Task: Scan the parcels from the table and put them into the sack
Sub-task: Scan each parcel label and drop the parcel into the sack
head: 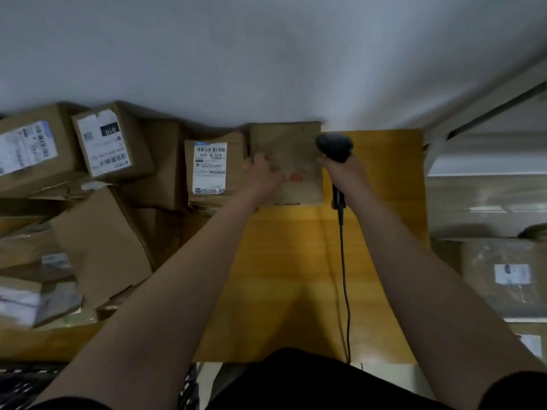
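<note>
Yellow table (296, 261), with cardboard parcels (103, 247) heaped on its left. The plain brown parcel (296, 143) at the far edge shows no label, which is probably why the left hand (263, 176) is on its left edge; can't tell if it's gripping. The right hand (346, 173) is wrapped round the scanner (334, 146), ready beside the parcel.

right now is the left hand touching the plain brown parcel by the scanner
Touching. The head view shows the left hand lying on the brown parcel, its fingers curled at the parcel's left edge.
</note>
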